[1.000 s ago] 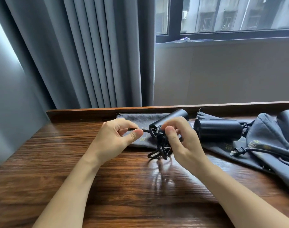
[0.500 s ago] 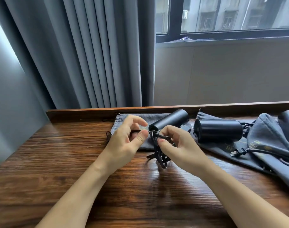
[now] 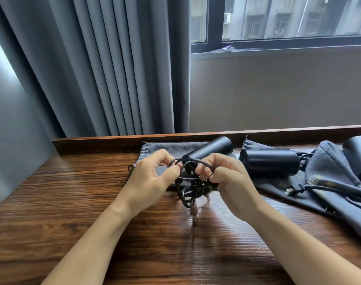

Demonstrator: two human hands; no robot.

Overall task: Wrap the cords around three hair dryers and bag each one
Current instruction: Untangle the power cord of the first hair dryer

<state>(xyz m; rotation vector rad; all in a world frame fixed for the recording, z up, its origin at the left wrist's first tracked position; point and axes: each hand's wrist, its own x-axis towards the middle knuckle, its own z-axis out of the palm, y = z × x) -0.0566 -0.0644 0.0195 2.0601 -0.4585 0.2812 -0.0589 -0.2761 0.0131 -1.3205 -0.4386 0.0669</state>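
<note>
Both hands grip the cord (image 3: 190, 182) — left hand (image 3: 152, 179) pinching a loop, right hand (image 3: 227, 177) clenched round the coils — thin, springy stuff, probably best held at the bundle.

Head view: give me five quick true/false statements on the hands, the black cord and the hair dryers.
1. Both hands, the left hand and the right hand, grip the tangled black cord. True.
2. The black cylindrical hair dryer nearest the hands is already inside a bag. False: it lies uncovered on the flat grey fabric bag.
3. A second black hair dryer lies on its side right of the hands. True.
4. The loose black two-pin plug is held in the right hand. False: it lies on a grey bag, apart from both hands.
5. The brown wooden table is white. False.
</note>
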